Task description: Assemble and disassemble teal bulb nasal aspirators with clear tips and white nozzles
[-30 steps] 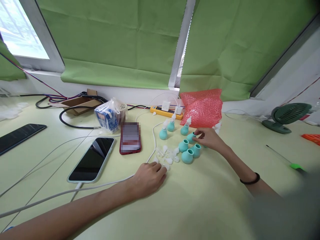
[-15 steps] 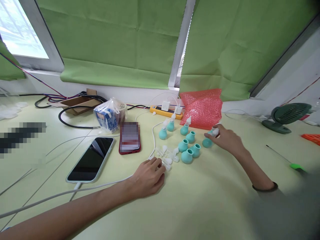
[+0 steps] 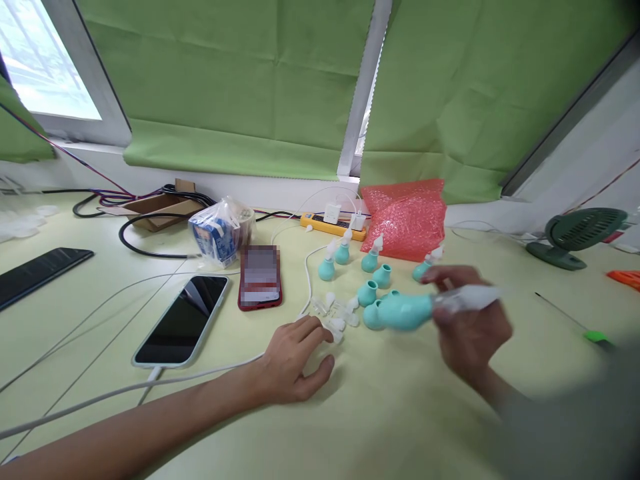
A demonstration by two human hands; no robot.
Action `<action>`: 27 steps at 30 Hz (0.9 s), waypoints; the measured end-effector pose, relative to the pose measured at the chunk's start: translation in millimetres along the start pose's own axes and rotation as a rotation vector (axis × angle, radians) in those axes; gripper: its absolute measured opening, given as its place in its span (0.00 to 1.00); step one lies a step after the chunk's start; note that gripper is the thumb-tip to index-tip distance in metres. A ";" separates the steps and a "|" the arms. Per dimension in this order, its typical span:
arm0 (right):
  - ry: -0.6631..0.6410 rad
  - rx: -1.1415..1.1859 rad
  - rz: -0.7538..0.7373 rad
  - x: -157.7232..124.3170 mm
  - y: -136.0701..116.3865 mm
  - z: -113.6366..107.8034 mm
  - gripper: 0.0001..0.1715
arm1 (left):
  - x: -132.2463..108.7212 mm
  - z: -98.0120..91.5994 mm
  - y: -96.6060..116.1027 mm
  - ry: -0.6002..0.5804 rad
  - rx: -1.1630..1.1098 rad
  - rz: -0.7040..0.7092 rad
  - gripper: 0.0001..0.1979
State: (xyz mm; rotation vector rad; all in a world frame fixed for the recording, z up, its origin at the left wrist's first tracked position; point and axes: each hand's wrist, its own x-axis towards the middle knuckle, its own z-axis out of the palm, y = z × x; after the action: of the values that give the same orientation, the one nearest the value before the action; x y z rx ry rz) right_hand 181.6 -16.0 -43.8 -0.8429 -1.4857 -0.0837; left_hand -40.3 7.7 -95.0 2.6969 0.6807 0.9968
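Observation:
My right hand (image 3: 473, 327) grips a nasal aspirator, its turquoise bulb (image 3: 405, 312) pointing left and its clear nozzle with white tip (image 3: 467, 298) lying between my fingers. It is held sideways above the table, slightly blurred. My left hand (image 3: 300, 357) lies on the table, thumb and fingers apart, fingertips at a heap of clear nozzle parts and white tips (image 3: 336, 323). Several open turquoise bulbs (image 3: 367, 292) stand beside the heap, partly hidden by the held one. Behind them are several aspirators with nozzles fitted (image 3: 371, 260); one more (image 3: 423, 270) stands partly behind my right hand.
A red bubble-wrap bag (image 3: 405, 220) and a yellow power strip (image 3: 325, 225) lie at the back. To the left are a charging phone (image 3: 183, 320), a red-cased phone (image 3: 260, 277), a bagged blue packet (image 3: 215, 233) and white cables. A green fan (image 3: 575, 233) stands right.
My right hand has lifted an aspirator off the table, bringing it nearer and tipping it sideways. My left hand's thumb and fingers have spread apart near the clear parts.

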 end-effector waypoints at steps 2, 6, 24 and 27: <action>-0.356 -0.012 0.073 -22.1 -15.1 9.0 0.15 | 0.2 -2.3 -0.2 -0.007 -0.052 -0.012 0.07; -0.850 -0.110 0.036 -53.4 -26.8 21.7 0.21 | 0.2 -3.2 -2.0 -0.039 -0.105 0.003 0.09; -0.915 -0.256 -0.009 -60.9 -23.7 32.3 0.18 | 8.8 -0.4 7.5 -0.348 -0.829 -0.520 0.24; -0.870 -0.243 -0.051 -61.2 -25.1 29.6 0.18 | 12.0 -3.2 2.8 -0.240 -0.681 -0.540 0.24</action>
State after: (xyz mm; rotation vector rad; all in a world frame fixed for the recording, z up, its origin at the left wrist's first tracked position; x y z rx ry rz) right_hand 135.1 -45.1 -91.1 -1.1079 -2.3455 0.0809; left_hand -33.4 11.1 -84.8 1.8560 0.7802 0.6006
